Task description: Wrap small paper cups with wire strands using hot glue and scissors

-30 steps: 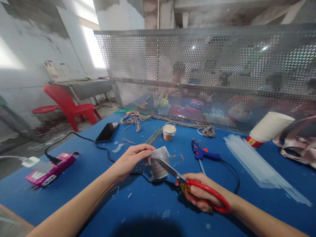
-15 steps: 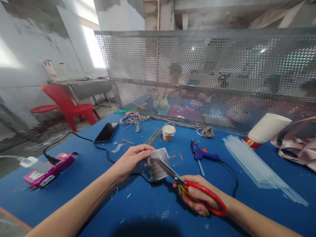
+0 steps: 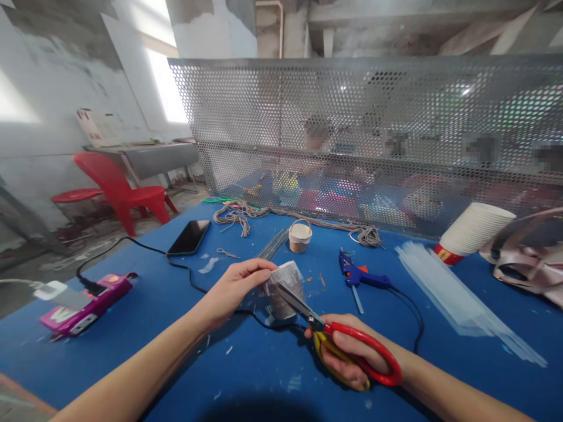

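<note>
- We see the small basket (image 3: 299,238) standing upright on the blue bench (image 3: 176,363), its handle arched over a white top.
- Nearer to us than the basket, and slightly left of it, is the cord-wrapped piece (image 3: 288,299), tilted, with a pale band around its upper part; we cannot tell whether its lower end touches the bench.
- Left of and nearer than the basket, our left hand (image 3: 237,287) has a narrow grip, thumb and fingers pinching the upper left edge of that piece.
- Right of and nearer than the basket, our right hand (image 3: 352,351) wraps its grip around the red and yellow handles of the scissors (image 3: 367,336). The blades lie across the wrapped piece in our view; we cannot tell whether they bite into the band.
- Just left of the basket we have a bundle of thin rods (image 3: 273,244); behind it runs grey cord (image 3: 316,218).
- Right of the basket lie the blue glue gun (image 3: 365,277) and, farther right, translucent strips (image 3: 460,293) and tilted, stacked paper cups (image 3: 479,227).
- Well left of the basket are a phone (image 3: 190,237) and a purple power strip (image 3: 94,308).
</note>
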Available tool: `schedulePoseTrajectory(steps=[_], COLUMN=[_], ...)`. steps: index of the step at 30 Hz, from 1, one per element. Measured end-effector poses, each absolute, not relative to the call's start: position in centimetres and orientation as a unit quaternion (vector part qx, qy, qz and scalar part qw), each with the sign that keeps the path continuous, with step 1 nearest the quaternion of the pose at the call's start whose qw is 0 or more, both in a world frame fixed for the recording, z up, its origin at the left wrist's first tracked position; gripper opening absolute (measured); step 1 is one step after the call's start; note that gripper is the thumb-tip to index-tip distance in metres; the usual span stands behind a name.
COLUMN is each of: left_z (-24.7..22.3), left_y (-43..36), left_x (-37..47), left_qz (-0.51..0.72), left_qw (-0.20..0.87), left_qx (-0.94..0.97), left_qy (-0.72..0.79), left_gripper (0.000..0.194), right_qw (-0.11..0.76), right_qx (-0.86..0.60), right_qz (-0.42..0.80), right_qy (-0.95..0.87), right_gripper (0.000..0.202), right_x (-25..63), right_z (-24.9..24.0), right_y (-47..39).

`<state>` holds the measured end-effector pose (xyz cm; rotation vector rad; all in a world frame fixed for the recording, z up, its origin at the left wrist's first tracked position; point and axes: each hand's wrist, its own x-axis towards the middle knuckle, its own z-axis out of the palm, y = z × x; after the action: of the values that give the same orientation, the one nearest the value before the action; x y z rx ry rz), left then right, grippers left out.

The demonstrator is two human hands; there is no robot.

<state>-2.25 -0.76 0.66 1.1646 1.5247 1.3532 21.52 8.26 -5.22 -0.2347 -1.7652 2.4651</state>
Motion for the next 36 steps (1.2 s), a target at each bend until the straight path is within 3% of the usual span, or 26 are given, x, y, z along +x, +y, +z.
schedulePoseTrajectory(steps=[11,36], left_z=[0.7,1.1], left_y=[-0.8,-0.6], left_x=[-2.4,-2.7], left_qz=[0.5,0.425], left_qw=[0.363,0.356], left_qx=[0.488,0.565], left_qy=[0.616,0.611], left_gripper=[0.023,0.023], right_qw=[0.057,0.008], right_qx=[-0.07,-0.199], right_qz=[0.819,0.683], right_qy=[-0.567,-0.703], right_gripper=[0.049,0.066], right_x=[21.7,22.2], right_z=[-5.3,-4.1], right_y=[8.1,8.8])
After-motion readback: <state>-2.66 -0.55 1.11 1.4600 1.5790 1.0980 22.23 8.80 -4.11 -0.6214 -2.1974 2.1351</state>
